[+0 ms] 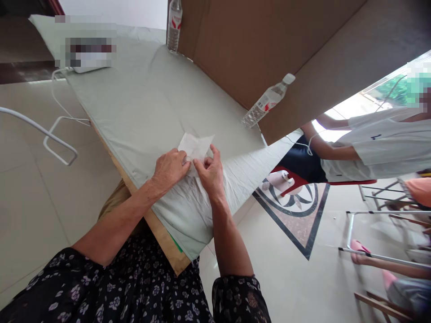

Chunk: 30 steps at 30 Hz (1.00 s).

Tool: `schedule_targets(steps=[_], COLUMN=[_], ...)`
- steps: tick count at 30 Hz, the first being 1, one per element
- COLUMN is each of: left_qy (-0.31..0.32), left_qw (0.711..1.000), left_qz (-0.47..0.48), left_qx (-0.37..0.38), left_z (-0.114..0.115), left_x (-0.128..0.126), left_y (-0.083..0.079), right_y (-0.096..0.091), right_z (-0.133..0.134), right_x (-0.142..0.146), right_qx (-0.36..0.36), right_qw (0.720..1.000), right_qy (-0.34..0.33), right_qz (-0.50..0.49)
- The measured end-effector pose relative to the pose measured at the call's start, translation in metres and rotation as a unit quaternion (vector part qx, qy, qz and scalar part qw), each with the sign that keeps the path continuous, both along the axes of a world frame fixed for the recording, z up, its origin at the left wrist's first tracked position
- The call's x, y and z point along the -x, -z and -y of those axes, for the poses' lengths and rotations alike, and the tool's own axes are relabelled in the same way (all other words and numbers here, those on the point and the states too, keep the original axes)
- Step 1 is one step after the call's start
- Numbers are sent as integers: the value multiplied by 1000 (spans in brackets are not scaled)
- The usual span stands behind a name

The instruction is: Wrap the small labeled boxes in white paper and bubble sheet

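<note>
A small white sheet, thin like tissue paper (pixel 195 145), is between my two hands, just above or on the cloth-covered table (pixel 134 107). Its far corners stick up beyond my fingers, and its near part is partly covered by them. My left hand (pixel 171 167) is closed, with thumb and fingers pinching the paper's near left edge. My right hand (pixel 210 172) pinches the near right side between thumb and curled fingers, its index finger raised along the edge. The fingertips of both hands nearly meet.
A brown cardboard panel (pixel 235 49) stands along the table's far side. Water bottles stand by it, one (pixel 269 101) near the right and another (pixel 174 27) at the back. A white device (pixel 92 65) with a cable lies far left. A seated person (pixel 377 143) is at right.
</note>
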<state>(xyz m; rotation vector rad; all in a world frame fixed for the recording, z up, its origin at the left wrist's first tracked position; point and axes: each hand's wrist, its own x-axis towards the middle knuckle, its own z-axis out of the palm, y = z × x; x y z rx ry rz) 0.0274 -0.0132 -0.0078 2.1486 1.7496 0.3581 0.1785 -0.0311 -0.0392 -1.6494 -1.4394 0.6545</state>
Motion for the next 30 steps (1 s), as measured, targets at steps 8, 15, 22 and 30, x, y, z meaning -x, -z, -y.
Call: schedule_targets(steps=[8, 15, 22, 30], left_qy=[-4, -11, -5, 10], left_qw=[1000, 1000, 1000, 996], left_qz=[1, -18, -18, 89], left_qx=[6, 2, 4, 19], left_z=[3, 5, 3, -2], left_x=[0, -3, -5, 5], left_y=[-3, -5, -4, -1], right_y=[16, 9, 1, -3], right_z=[-8, -6, -1, -5], right_x=[-17, 1, 4, 11], right_qx=[11, 19, -24, -19], right_qw=[998, 992, 995, 999], right_qy=[10, -13, -9, -33], right_qz=[65, 123, 98, -14])
